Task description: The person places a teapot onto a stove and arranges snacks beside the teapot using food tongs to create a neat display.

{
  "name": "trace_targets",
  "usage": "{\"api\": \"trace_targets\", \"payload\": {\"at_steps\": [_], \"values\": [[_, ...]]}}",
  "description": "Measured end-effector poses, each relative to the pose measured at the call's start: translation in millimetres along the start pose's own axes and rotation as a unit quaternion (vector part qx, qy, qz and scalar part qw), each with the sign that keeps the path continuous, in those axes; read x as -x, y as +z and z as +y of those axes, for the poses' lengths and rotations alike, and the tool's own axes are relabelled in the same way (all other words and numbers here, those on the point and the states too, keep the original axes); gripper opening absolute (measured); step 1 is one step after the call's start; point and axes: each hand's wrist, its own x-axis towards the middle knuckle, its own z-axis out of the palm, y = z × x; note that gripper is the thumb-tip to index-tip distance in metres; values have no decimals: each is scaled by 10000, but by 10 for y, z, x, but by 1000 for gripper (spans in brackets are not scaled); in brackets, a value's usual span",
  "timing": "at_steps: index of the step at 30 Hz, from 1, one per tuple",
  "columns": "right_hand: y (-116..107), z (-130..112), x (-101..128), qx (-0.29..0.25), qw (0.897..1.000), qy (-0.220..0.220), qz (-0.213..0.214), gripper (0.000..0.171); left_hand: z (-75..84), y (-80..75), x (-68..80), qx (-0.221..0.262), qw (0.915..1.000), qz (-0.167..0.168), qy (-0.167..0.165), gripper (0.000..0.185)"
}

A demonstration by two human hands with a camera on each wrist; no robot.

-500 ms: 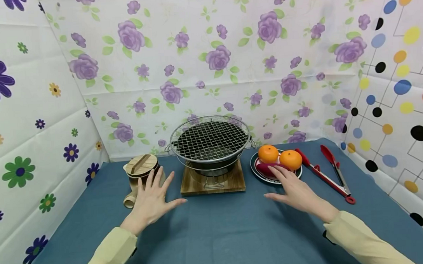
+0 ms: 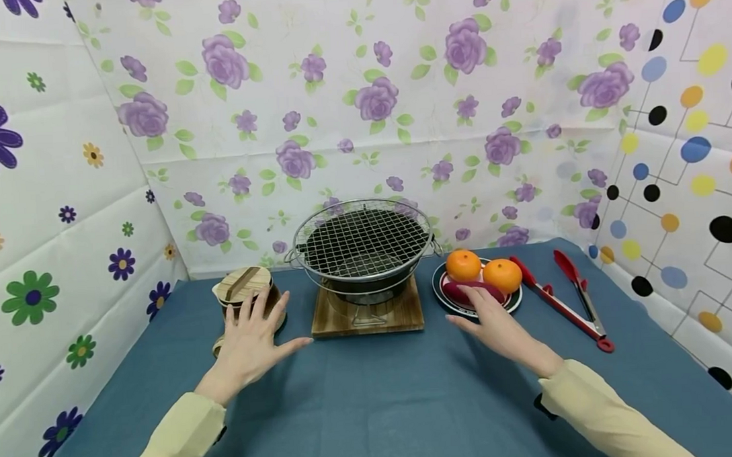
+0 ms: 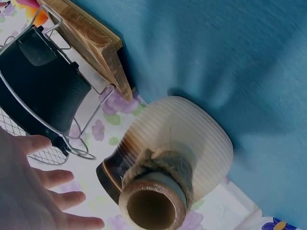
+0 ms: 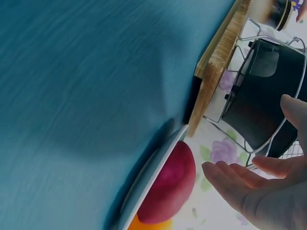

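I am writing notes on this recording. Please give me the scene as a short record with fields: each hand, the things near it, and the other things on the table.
left hand: left hand, open, fingers spread, above the clay pot with wooden lid
right hand: right hand, open, fingertips at the near edge of the plate
on plate: two oranges, purple sweet potato
centre: wire-mesh grill on a wooden board
right of plate: red tongs
surface: blue tablecloth

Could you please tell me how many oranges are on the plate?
2: one orange at the plate's back left, another orange to its right, both behind the purple sweet potato. None seems hidden.
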Motion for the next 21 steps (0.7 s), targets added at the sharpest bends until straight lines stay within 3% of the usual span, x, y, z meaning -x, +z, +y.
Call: {"api": "trace_targets", "payload": {"at_steps": [21], "values": [[195, -100, -188, -665, 9975, 249, 5, 64, -159, -118, 76, -51, 9995, 167, -249, 91]]}}
